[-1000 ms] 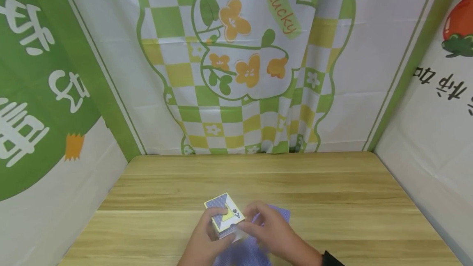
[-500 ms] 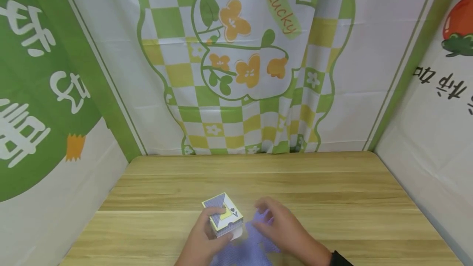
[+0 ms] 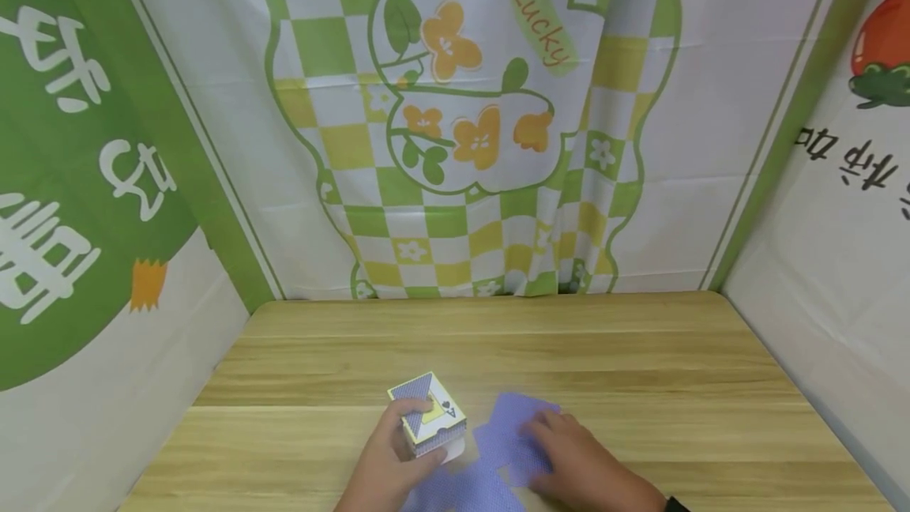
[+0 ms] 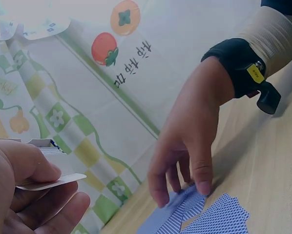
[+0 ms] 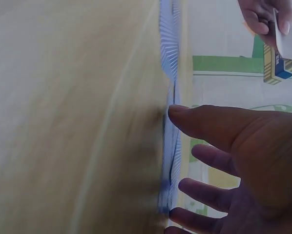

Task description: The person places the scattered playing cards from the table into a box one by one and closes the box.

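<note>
Gripping a Card Box at Left, Reaching to Loose Cards at Right

Left hand point(image 3: 387, 453): raised above the near middle of the table point(image 3: 320, 385), fingers and thumb curled round a card box point(image 3: 438, 423), clamped on it. Right hand point(image 3: 586, 461): lowered farther right, back uppermost, forearm slanted in from the near right; thumb and fingers are held apart.

Card box: tilted within the left grip, ace-printed face turned up, one finger laid across that face. Loose cards point(image 3: 508, 429): overlapped on the table, blue-patterned backs upward, spread to the right of the box and nearer. The right fingertips are placed at the right-hand cards; whether these are pressed cannot be told.

By view: in the left wrist view, the left thumb is shown on a white flap point(image 4: 58, 182), with pale layered edges above it; a dark wristband point(image 4: 229, 63) is shown broadly, only its edge being caught by the head view. In the right wrist view, the cards are seen nearly edge-on, beside the right thumb tip.
</note>
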### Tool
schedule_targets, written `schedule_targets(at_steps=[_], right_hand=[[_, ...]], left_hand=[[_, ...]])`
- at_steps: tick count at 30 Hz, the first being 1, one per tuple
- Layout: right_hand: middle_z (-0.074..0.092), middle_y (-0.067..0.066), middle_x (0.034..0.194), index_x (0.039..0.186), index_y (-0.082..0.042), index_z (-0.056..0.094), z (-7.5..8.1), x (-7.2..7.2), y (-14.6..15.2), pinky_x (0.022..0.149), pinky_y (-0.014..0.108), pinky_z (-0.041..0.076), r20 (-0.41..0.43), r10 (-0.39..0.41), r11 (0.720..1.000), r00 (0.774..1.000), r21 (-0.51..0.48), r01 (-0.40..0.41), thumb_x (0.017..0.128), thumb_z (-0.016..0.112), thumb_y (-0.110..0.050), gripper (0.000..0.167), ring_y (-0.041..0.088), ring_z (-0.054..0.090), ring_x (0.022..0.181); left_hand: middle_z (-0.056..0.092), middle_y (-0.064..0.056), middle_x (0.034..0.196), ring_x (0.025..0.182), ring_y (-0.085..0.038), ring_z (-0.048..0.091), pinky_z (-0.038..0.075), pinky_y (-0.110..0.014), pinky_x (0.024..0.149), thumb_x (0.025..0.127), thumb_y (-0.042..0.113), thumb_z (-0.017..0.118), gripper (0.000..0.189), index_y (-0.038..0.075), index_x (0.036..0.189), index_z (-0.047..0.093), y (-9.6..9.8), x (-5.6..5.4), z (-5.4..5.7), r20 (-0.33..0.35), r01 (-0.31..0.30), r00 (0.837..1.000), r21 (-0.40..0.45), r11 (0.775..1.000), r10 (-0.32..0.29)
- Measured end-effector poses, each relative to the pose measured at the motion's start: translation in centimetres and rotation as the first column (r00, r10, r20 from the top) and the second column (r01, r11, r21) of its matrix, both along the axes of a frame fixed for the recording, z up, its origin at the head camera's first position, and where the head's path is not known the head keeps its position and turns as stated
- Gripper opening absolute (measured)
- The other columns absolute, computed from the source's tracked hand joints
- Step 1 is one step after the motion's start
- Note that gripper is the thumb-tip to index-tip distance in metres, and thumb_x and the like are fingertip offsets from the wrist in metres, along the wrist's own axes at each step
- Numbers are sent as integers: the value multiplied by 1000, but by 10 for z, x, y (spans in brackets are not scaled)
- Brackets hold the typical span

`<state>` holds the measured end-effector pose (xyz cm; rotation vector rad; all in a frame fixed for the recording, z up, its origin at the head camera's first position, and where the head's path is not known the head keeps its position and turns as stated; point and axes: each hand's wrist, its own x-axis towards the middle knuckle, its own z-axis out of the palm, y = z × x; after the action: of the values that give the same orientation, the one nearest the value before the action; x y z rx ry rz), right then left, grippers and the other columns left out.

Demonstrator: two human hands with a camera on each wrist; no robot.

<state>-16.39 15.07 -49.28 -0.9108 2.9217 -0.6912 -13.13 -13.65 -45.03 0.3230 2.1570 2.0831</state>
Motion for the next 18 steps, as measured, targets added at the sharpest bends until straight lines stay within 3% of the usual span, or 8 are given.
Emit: schedule_targets(at_steps=[10,18], right_hand=[[60,6,127,126,-9,65,0,-1,1,91,53,50,-9,-24,997,1000,69,25,81,83,-39,57,29,55,114],[59,14,132,131,-6,63,-8,-12,3,94,64,47,-12,-100,991,995,84,100,80,81,-48,69,42,54,121]], left_hand=[[61,-26,118,100,-20,69,59,-28,82,84,-3,72,62,-1,135,37,-1,1,1,12,2,1000,29,1000,-2],[59,-28,123,104,-22,68,59,-29,84,85,-2,72,62,-1,136,36,-2,2,1,30,-2,1000,36,999,1]])
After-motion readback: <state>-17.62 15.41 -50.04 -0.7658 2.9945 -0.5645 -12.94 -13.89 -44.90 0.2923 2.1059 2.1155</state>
